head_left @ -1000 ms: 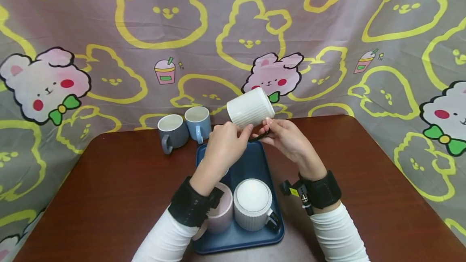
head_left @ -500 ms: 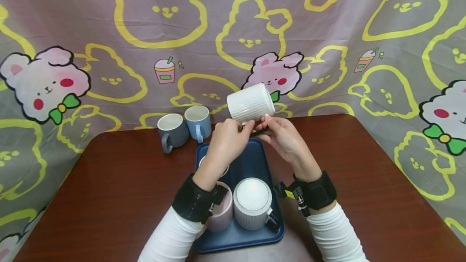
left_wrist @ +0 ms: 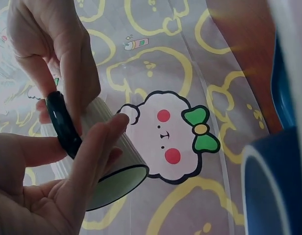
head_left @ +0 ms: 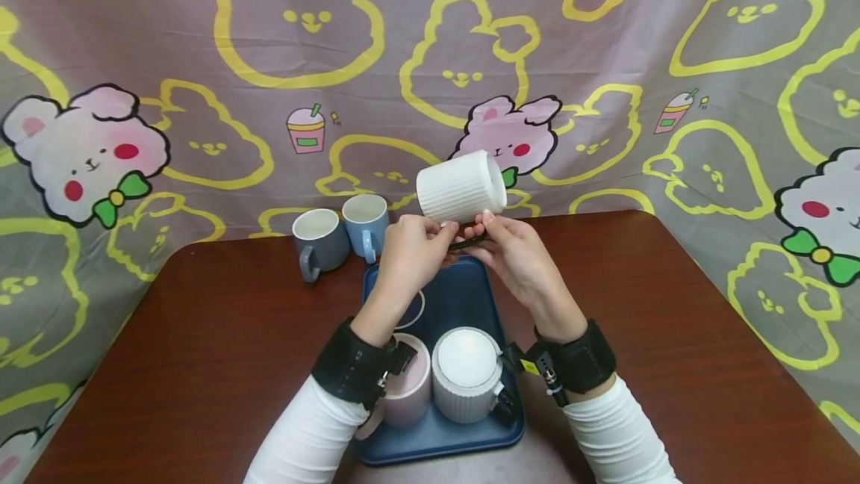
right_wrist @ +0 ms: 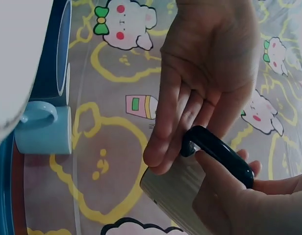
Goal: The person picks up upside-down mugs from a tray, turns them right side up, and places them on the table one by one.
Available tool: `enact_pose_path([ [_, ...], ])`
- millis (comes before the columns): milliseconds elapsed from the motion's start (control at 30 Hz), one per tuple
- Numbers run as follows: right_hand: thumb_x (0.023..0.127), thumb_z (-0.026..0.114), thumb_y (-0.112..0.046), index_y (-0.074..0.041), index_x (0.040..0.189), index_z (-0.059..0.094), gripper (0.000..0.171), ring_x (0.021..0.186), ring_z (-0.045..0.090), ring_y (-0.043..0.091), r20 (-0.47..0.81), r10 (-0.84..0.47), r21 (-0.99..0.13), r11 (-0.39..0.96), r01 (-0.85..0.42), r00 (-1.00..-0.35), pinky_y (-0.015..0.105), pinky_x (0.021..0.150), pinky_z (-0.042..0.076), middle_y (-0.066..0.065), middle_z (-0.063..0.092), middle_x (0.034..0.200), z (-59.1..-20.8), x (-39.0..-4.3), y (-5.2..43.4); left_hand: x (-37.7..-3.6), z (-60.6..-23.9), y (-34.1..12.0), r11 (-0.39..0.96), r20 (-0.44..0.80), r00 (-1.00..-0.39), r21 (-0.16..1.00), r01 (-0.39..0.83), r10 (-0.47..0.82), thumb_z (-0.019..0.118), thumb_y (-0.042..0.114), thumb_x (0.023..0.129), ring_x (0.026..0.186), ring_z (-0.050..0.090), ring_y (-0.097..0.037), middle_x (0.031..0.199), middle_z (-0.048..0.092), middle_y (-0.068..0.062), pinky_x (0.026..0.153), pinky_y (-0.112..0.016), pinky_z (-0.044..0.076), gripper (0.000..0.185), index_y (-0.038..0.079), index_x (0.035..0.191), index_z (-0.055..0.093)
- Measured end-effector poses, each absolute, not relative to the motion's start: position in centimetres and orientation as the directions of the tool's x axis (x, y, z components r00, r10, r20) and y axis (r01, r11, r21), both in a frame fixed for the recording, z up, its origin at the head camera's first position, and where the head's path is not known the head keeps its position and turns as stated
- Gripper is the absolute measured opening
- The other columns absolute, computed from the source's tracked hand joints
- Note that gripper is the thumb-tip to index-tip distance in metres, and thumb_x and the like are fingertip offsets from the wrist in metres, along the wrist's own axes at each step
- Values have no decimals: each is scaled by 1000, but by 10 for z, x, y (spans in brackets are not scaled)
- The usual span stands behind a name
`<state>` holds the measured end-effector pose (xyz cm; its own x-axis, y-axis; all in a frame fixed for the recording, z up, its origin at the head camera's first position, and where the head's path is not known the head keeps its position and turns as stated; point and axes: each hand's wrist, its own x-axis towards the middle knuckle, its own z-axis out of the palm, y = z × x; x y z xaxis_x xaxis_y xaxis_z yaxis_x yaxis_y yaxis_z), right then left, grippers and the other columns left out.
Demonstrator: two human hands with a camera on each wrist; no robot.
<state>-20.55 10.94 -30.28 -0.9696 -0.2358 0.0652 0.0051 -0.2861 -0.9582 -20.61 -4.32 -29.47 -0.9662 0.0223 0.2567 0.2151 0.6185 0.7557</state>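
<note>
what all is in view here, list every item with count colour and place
white ribbed mug: 1, white with a black handle, held tilted in the air above the tray's far end
blue tray: 1, dark blue, middle of the table
white ribbed cup: 1, white, upside down on the tray's near right
pink mug: 1, pale pink, tray's near left, partly behind the left wrist
grey mug: 1, grey, on the table left of the tray's far end
light blue mug: 1, light blue, beside the grey one
table: 1, dark reddish brown
backdrop cloth: 1, grey-purple with yellow and pink bunnies
left hand: holds the handle
right hand: holds the handle
</note>
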Motion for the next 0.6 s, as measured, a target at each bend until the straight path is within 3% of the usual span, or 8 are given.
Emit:
enact_pose_path([
  [267,102,40,-17,-3,95,55,21,86,60,9,70,-235,-962,-273,-4,-969,26,89,52,-2,59,84,-303,-205,113,-209,-296,-43,514,234,-972,835,198,-5,61,20,92,58,69,-14,68,71,-9,53,-23,55,23,1,86,74],
  [467,102,40,-20,-14,89,59,23,86,53,10,29,-239,-963,-268,37,-971,28,87,41,-7,58,82,-301,-203,115,-213,-296,-46,209,141,-990,968,139,9,60,17,93,67,72,-21,84,72,-20,61,-28,57,25,-6,101,69],
  [600,103,38,-20,-15,88,59,27,86,51,12,42,-271,-956,-289,40,-962,28,83,38,-6,58,83,-301,-203,115,-214,-295,-47,45,89,-996,995,90,32,58,15,94,70,72,-18,91,70,-21,66,-31,58,26,-8,105,65],
])
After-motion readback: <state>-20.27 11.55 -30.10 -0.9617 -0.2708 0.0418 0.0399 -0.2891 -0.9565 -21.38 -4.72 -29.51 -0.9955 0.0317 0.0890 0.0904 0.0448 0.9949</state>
